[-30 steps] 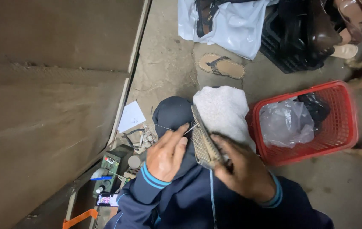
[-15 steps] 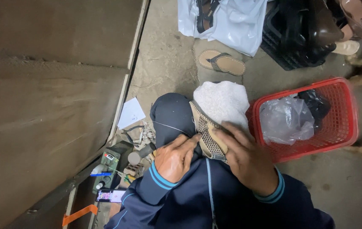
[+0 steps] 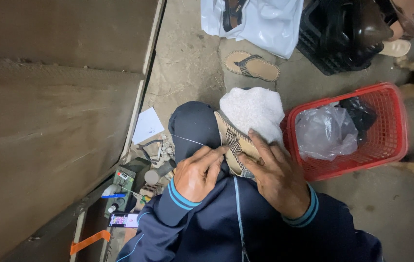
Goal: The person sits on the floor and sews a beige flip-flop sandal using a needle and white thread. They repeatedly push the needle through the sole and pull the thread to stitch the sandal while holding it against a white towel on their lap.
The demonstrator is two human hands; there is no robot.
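A tan sandal with a woven patterned strap lies across my knees, partly on a white fluffy cloth. My right hand presses down on the sandal and grips it. My left hand rests on my dark blue trouser leg, fingertips pinched at the sandal's edge. A thin pale thread runs from those fingers to the left across the knee. Whether a needle is in the fingers I cannot tell.
A red plastic basket with a clear bag stands to the right. A loose flip-flop, a white bag and a black crate of shoes lie ahead. Small tools, bottles and a phone sit by the brown wall at left.
My left hand has come down from the raised, pulled-out thread to the sandal's edge. The sandal and both hands sit lower on my lap, and the view has shifted slightly.
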